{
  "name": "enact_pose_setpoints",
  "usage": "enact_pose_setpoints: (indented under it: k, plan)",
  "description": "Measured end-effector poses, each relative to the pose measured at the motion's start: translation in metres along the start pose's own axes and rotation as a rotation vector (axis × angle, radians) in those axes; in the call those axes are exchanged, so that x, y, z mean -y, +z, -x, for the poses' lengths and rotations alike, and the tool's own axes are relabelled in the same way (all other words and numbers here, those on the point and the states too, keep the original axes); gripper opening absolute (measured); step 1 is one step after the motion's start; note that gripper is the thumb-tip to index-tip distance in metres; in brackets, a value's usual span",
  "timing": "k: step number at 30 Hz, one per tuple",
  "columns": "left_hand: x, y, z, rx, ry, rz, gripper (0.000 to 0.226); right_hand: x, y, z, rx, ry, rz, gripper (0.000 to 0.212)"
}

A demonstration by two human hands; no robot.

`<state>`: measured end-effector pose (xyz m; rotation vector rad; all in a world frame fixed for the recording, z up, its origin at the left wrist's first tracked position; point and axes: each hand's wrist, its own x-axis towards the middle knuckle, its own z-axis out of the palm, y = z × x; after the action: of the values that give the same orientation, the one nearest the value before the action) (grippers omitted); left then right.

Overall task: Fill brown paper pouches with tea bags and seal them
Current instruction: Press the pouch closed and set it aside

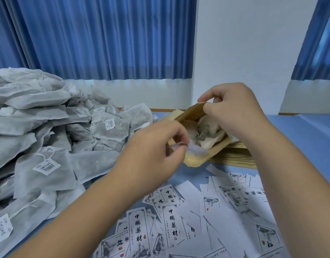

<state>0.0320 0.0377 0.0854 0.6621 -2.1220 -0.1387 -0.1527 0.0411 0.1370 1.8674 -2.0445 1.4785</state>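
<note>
On my feed the right hand (233,112) is clenched on the far lip of the brown paper pouch (189,113), thumb and curled fingers pinching that edge and pulling the mouth wide. The pouch is lifted off the blue tabletop (300,131), toward its far edge and over a stack of flat brown pouches (233,156). Crumpled white tea bags (209,131) sit inside it.

My left hand (153,146) hovers at the pouch's near lip, fingertips pinched on a small white paper tab (196,150); it is too blurred for me to tell what it belongs to.

A heap of grey-white mesh tea bags with barcode tags (48,127) fills the tabletop's left side. White printed paper labels (171,220) lie scattered along the near edge. Pleated blue curtains (104,34) hang behind.
</note>
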Motion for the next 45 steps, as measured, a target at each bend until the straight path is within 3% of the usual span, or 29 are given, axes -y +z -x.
enact_pose_setpoints:
  k: [3,9,18,24,27,33,39,41,45]
  plan:
    - [0.002,-0.001,0.000,-0.086,0.082,-0.049,0.016,0.001,0.000,0.000,0.004,-0.011,0.012,0.028]
    - [0.010,0.015,0.011,0.047,0.166,-0.181,0.013,0.008,0.002,0.003,0.016,-0.040,-0.003,0.026]
    - [0.007,0.026,0.016,0.067,0.065,-0.189,0.009,0.024,0.004,0.010,0.040,-0.158,-0.053,0.029]
    - [0.009,0.024,0.013,0.148,0.003,-0.395,0.011,0.037,0.009,0.017,0.091,-0.306,-0.038,0.030]
    - [0.008,0.023,0.014,0.103,0.038,-0.464,0.014,0.043,0.011,0.022,0.148,-0.384,-0.047,0.029]
    - [0.012,0.022,0.012,0.061,-0.067,-0.469,0.009,0.051,0.016,0.029,0.195,-0.467,-0.046,0.024]
    - [0.010,0.005,0.003,0.362,-0.001,-0.446,0.031,0.050,0.012,0.030,0.198,-0.445,0.018,0.025]
    - [0.004,-0.003,0.008,0.334,0.034,-0.410,0.030,0.050,0.008,0.030,0.159,-0.447,0.052,0.025]
    - [-0.003,-0.026,0.034,0.086,0.094,-0.282,0.023,0.052,0.002,0.035,0.049,-0.521,0.175,0.020]
